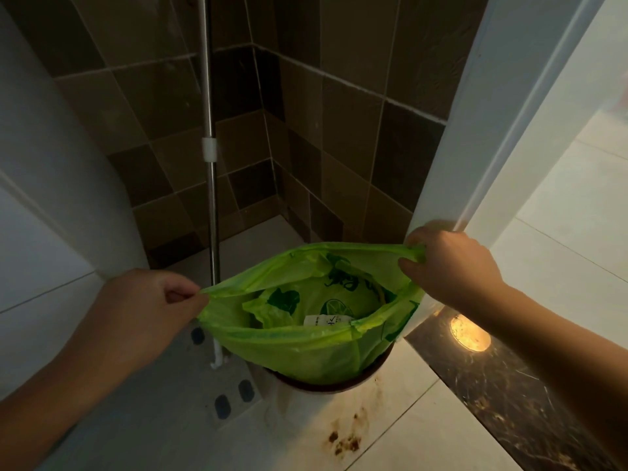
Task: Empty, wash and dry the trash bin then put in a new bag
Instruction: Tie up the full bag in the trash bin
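A green plastic bag hangs stretched open above a round brown-rimmed trash bin on the floor, its lower part still inside the bin. My left hand pinches the bag's left edge. My right hand grips the bag's right edge. Inside the bag lie crumpled green plastic and a white paper label. Most of the bin's body is hidden under the bag.
A mop with a metal pole stands just behind the bin, its flat head on the floor at the left. Dark tiled walls form a corner behind. A white door frame rises at right. Brown stains mark the white floor tiles.
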